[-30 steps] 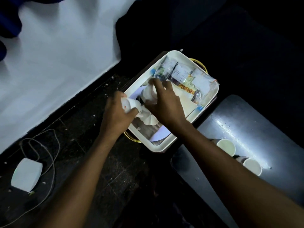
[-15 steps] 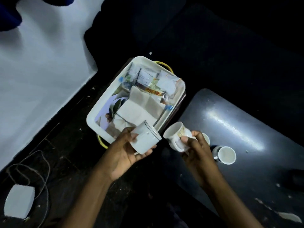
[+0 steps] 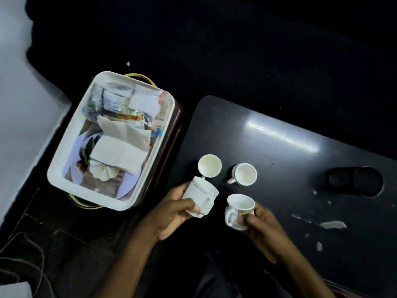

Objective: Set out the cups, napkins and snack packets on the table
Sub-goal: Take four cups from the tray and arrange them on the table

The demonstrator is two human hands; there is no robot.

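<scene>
My left hand (image 3: 174,214) grips a plain white mug (image 3: 200,195), tilted on its side over the near left corner of the dark table (image 3: 290,168). My right hand (image 3: 260,222) holds a white cup with a patterned band (image 3: 238,210), upright at the table's surface. Two more white cups (image 3: 209,165) (image 3: 245,174) stand on the table just beyond. The white tray (image 3: 64,151) to the left holds folded napkins (image 3: 120,155), snack packets (image 3: 124,104) and a white scalloped piece (image 3: 104,172).
A dark round object (image 3: 356,183) lies on the table's right side, with white flecks (image 3: 333,224) near it. The tray sits on a dark red stand (image 3: 171,134). A cable (image 3: 38,261) runs over the dark floor at lower left. A white surface (image 3: 25,117) borders the left.
Both hands have carried their cups from the tray over to the table. The right hand's cup now sits upright near the two standing cups; the view has shifted right.
</scene>
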